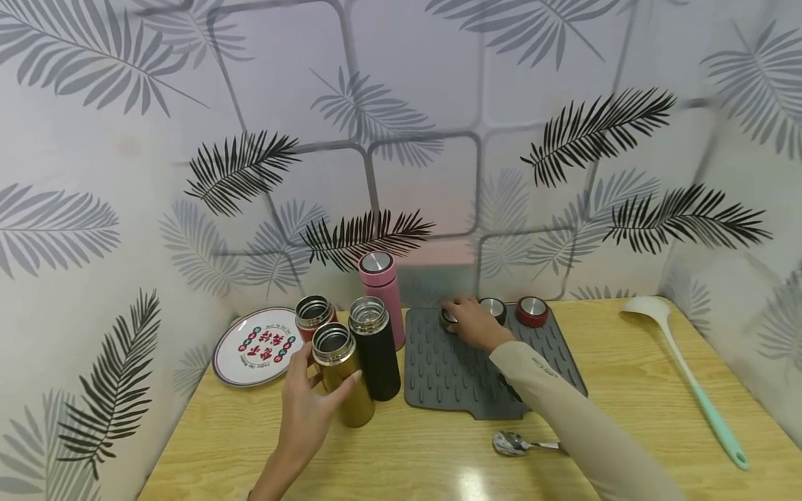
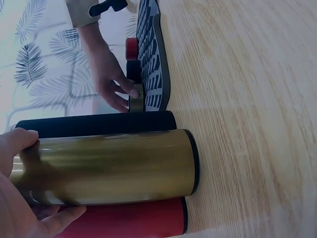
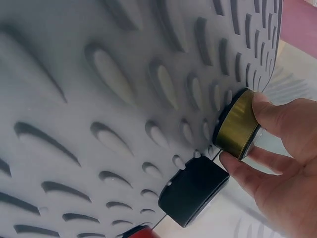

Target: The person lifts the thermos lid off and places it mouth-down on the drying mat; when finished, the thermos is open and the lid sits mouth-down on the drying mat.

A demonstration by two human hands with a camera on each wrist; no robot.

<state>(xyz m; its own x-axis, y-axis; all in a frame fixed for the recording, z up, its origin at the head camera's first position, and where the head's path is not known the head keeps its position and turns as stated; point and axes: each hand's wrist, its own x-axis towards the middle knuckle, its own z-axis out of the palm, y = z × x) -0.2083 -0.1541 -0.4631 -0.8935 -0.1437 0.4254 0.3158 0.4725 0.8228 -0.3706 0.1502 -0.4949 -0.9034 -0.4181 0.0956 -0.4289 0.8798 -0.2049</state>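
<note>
My left hand (image 1: 310, 403) grips a gold thermos (image 1: 351, 396) around its upper body; its mouth is uncapped. Right beside it stand an uncapped black thermos (image 1: 378, 355) and, behind, an uncapped red thermos (image 1: 313, 313). With my right hand (image 1: 474, 323) I pinch a gold lid (image 3: 237, 124) between thumb and fingers, at the back of a grey ridged mat (image 1: 438, 383). Next to that lid on the mat are a black lid (image 3: 193, 191) and a red lid (image 1: 532, 311).
A pink thermos (image 1: 383, 296) with its lid on stands behind the black one. A white printed plate (image 1: 250, 372) leans at the back left. Near the front lies a metal spoon (image 1: 510, 443). On the right is a ladle (image 1: 702, 396) with a mint handle. A patterned wall (image 1: 426, 181) closes off the back.
</note>
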